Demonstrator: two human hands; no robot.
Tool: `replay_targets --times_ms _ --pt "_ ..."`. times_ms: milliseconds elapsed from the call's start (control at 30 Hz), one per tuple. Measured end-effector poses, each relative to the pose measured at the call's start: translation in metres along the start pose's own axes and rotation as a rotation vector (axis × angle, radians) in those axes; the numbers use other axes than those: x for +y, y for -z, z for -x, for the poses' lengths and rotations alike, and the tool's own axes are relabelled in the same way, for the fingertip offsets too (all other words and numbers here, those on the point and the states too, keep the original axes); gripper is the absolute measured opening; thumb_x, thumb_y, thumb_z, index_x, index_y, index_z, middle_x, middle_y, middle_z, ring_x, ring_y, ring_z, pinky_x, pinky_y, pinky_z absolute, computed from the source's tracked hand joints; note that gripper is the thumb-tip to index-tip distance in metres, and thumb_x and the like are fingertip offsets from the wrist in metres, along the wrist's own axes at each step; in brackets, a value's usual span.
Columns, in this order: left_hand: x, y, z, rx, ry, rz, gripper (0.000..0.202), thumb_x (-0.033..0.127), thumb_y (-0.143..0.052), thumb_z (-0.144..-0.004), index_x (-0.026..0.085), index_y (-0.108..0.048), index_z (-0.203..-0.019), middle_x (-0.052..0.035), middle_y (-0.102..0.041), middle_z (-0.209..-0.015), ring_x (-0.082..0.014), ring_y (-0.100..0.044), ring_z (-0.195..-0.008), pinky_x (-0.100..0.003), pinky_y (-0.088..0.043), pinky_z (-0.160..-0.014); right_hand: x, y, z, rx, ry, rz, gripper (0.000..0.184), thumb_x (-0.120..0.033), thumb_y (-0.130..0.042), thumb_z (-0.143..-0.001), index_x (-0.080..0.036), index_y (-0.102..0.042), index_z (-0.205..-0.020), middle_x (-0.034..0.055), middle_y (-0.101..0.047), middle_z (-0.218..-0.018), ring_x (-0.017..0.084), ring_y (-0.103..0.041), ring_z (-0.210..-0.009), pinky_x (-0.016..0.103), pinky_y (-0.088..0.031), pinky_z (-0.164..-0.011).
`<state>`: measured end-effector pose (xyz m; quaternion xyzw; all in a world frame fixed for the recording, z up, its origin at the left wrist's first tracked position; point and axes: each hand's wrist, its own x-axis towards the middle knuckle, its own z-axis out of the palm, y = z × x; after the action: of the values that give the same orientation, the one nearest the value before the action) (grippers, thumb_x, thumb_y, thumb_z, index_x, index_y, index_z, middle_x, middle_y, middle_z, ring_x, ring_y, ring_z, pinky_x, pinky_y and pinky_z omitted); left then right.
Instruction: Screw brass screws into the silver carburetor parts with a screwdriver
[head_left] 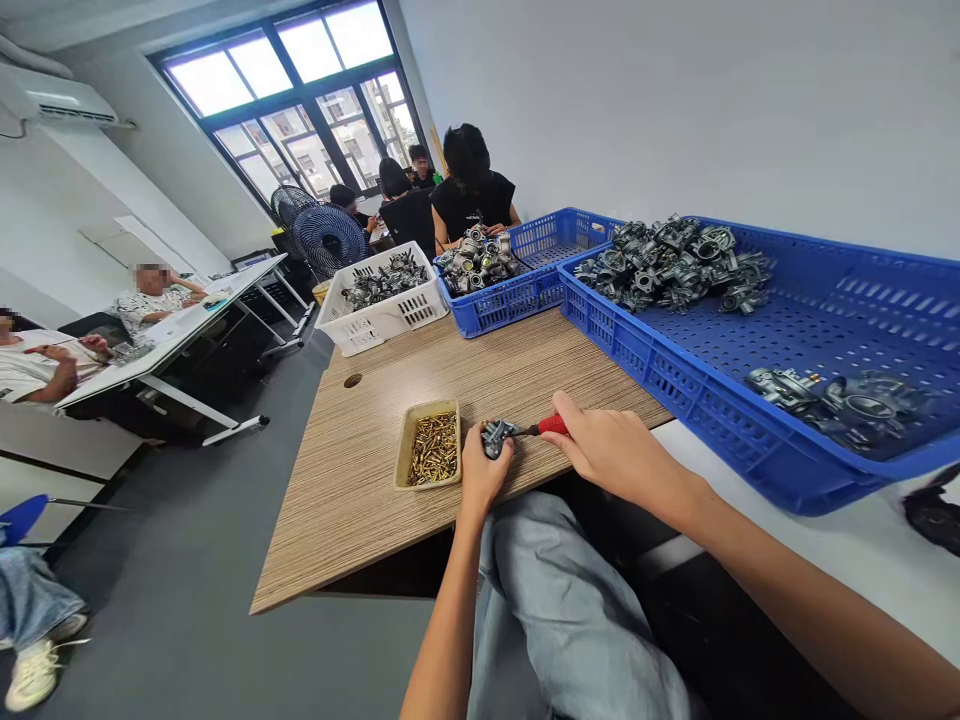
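Note:
My left hand (482,472) is closed round a small grey metal part (495,436), held at the near edge of the wooden table (360,500). My right hand (611,452) grips a red-handled screwdriver (550,425) whose tip meets that part. Just left of my left hand sits a small tan tray (406,446) holding several brass screws (434,449).
A large blue crate (675,385) with several grey metal parts stands at the right, a second blue crate (510,300) and a white basket (379,322) behind. Other people sit at the far end and at a white table (169,335) on the left. Fans (327,238) stand near the window.

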<state>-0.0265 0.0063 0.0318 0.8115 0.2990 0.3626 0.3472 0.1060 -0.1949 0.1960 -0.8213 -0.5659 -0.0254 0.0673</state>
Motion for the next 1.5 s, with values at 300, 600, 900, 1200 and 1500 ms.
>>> replay_targets --times_ms 300,600,900,1200,1500 --pt "-0.001 0.0 0.0 0.002 -0.003 0.0 0.037 0.034 -0.071 -0.09 0.02 -0.062 -0.122 -0.0118 -0.072 -0.122 -0.0255 -0.069 -0.111 -0.04 -0.053 -0.101 -0.004 -0.003 -0.003 0.023 -0.083 0.08 0.043 -0.056 -0.036 -0.114 -0.017 -0.053 -0.122 0.0132 -0.078 -0.084 0.033 -0.079 -0.082 0.031 -0.039 -0.061" --pt "0.004 0.001 0.001 0.001 -0.006 0.013 0.036 0.032 -0.072 -0.089 0.02 -0.063 -0.122 -0.0112 -0.072 -0.122 -0.0253 -0.07 -0.112 -0.041 -0.054 -0.102 0.009 0.002 0.004 -0.051 0.143 -0.293 0.019 -0.031 -0.043 -0.112 -0.021 -0.045 -0.128 0.0077 -0.078 -0.105 0.028 -0.078 -0.095 0.031 -0.04 -0.069" --pt "0.003 0.0 0.0 0.005 -0.003 -0.005 0.036 0.033 -0.072 -0.089 0.02 -0.063 -0.12 -0.0115 -0.073 -0.121 -0.0255 -0.07 -0.112 -0.041 -0.054 -0.102 0.005 0.002 0.005 -0.077 0.132 -0.272 0.014 -0.024 -0.039 -0.112 -0.019 -0.046 -0.124 0.0091 -0.077 -0.104 0.028 -0.077 -0.093 0.032 -0.041 -0.067" --pt "0.001 0.0 0.0 0.002 0.003 -0.018 0.035 0.035 -0.072 -0.089 0.02 -0.063 -0.12 -0.0113 -0.073 -0.12 -0.0253 -0.07 -0.11 -0.04 -0.055 -0.099 -0.003 0.004 0.001 -0.043 0.016 -0.032 0.027 -0.04 -0.038 -0.115 -0.017 -0.047 -0.126 0.0113 -0.078 -0.089 0.031 -0.079 -0.084 0.032 -0.037 -0.059" --pt "0.0 0.0 0.001 0.0 -0.003 -0.013 0.035 0.036 -0.071 -0.091 0.02 -0.063 -0.122 -0.012 -0.073 -0.123 -0.0263 -0.07 -0.115 -0.041 -0.054 -0.102 -0.004 -0.001 -0.003 -0.004 -0.084 0.032 0.046 -0.058 -0.034 -0.113 -0.017 -0.054 -0.12 0.0151 -0.077 -0.085 0.033 -0.079 -0.085 0.031 -0.041 -0.063"
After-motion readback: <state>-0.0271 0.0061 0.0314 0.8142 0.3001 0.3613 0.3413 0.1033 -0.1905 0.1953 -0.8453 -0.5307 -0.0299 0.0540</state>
